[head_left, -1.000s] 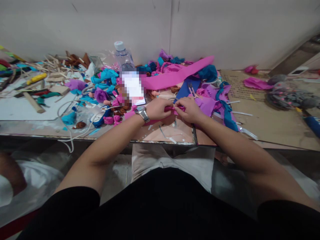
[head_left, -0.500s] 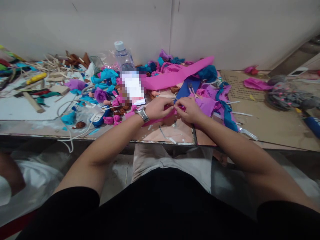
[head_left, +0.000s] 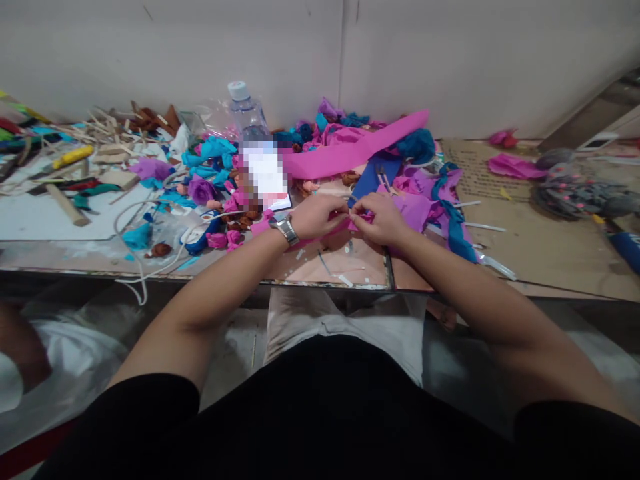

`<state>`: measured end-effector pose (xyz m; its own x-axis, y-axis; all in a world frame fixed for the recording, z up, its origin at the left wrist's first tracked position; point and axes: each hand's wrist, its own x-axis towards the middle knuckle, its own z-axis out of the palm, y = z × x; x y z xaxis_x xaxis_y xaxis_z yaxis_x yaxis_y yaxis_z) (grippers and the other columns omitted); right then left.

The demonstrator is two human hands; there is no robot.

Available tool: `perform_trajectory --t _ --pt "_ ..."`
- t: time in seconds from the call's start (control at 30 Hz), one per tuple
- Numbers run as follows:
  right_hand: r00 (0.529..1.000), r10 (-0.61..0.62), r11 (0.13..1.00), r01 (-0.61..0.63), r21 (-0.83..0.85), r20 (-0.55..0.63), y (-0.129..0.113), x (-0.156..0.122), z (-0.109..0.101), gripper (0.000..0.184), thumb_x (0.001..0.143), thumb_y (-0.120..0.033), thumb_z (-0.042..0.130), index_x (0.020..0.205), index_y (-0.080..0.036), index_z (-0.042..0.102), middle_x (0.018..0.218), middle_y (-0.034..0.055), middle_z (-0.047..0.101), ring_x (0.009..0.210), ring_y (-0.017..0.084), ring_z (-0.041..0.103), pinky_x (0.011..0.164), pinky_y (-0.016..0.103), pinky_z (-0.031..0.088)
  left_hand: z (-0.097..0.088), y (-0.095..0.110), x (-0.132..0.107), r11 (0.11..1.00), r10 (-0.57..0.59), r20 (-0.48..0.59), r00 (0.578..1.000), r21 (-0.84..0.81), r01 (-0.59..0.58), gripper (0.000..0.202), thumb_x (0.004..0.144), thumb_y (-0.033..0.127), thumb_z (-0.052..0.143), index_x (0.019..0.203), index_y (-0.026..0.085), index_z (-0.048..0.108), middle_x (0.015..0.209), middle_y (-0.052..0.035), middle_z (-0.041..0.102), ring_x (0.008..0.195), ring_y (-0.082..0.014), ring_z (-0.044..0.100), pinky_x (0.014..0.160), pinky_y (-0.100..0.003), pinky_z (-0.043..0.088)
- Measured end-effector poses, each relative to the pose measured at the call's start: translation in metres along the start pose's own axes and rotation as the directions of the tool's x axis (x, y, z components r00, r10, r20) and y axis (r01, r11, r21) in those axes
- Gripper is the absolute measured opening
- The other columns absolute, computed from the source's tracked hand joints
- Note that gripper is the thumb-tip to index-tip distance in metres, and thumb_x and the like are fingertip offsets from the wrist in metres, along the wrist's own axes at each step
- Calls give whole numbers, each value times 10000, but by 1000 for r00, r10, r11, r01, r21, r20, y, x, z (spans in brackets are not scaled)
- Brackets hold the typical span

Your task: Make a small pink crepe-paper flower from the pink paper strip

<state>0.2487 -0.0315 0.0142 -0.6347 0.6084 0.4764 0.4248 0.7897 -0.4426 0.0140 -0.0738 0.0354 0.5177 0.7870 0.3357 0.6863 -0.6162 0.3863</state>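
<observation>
My left hand [head_left: 319,217], with a metal-band watch [head_left: 285,229] at the wrist, is closed in a pinch over the table. My right hand [head_left: 379,217] is pinched too, and its fingertips meet those of the left. What they hold is small and mostly hidden by the fingers; a pale sliver shows between them. Bright pink crepe paper [head_left: 295,245] lies under and beside the left hand, and a bit of pink shows by the right fingers. Just behind the hands are a blue strip [head_left: 373,179] and a pair of small tools, perhaps scissors or tweezers [head_left: 383,177].
A phone [head_left: 267,177], a bottle [head_left: 247,113] and a long pink strip [head_left: 360,153] lie behind my hands. Crumpled paper pieces [head_left: 203,190] and a white cable [head_left: 143,267] are to the left, cardboard [head_left: 500,247] to the right. Another person's arm [head_left: 23,347] shows lower left.
My fingertips have shifted very slightly around the small piece between them. The blue bit seen at the fingertips before no longer shows there. Everything else stays in place.
</observation>
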Motion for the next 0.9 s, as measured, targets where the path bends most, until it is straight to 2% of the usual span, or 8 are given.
perform_trajectory --t 0.2,0.4,0.53,0.63,0.8,0.9 --pt "1000 -1 999 2 -43 13 4 1 2 152 961 -352 619 906 -241 705 945 103 814 955 311 660 953 504 407 -3 3 -1 1000 -12 31 999 27 11 224 1025 314 589 986 196 776 938 -75 804 822 -205 671 787 -338 448" --pt "1000 -10 999 10 -51 5 5 2 1 187 972 -377 619 910 -231 717 953 113 816 966 315 671 944 502 404 -6 5 -1 997 -26 44 999 74 22 306 1046 333 531 916 187 766 794 -71 747 730 -208 626 724 -351 398" --pt "1000 -22 999 22 -23 6 4 1 0 193 971 -390 654 924 -235 761 953 102 829 950 313 678 931 492 427 -5 3 -1 996 -42 30 999 84 39 312 1037 337 530 888 191 762 779 -72 741 715 -207 622 711 -354 391" --pt "999 -34 999 33 -22 -2 5 1 -1 221 972 -433 690 947 -242 797 958 96 838 951 313 688 933 493 434 -4 2 0 996 -42 34 999 77 39 322 1039 351 519 916 195 773 802 -79 758 720 -210 632 713 -358 396" --pt "999 -36 999 36 -27 9 5 2 -2 202 986 -406 679 962 -245 798 976 97 840 964 315 694 943 492 444 -7 5 -1 999 -35 42 999 39 33 350 1045 391 514 908 194 768 790 -74 759 709 -208 632 707 -362 392" --pt "1000 -28 999 28 -29 10 4 2 -4 226 996 -429 666 952 -244 787 974 102 837 967 318 694 944 492 451 -8 8 -1 999 -38 47 998 39 36 324 1025 361 525 875 193 757 761 -67 742 681 -200 611 695 -363 382"
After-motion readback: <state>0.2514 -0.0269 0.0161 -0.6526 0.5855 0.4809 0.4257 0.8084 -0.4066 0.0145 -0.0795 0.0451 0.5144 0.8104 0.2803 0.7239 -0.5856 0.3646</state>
